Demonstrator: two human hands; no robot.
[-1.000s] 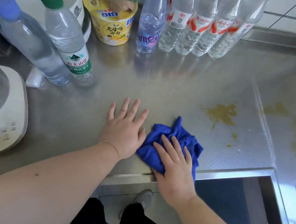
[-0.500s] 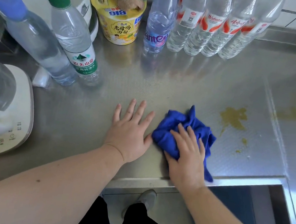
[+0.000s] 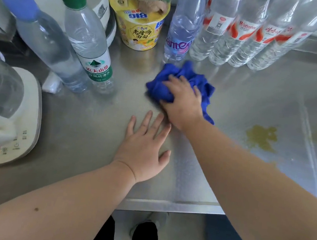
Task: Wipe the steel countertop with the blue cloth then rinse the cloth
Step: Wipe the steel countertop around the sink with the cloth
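Right hand: fingers seemingly curled, pressing crumpled blue cloth onto steel worktop.
Left hand: flat, fingers spread, empty.

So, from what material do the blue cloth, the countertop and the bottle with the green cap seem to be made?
The crumpled blue cloth looks like soft fabric, possibly microfibre: it bunches in folds with a matte, fuzzy surface. The grey steel countertop appears to be brushed metal: it gives dull, blurred reflections of the bottles. The clear bottle with the green cap seems to be thin transparent plastic with a glossy printed label.
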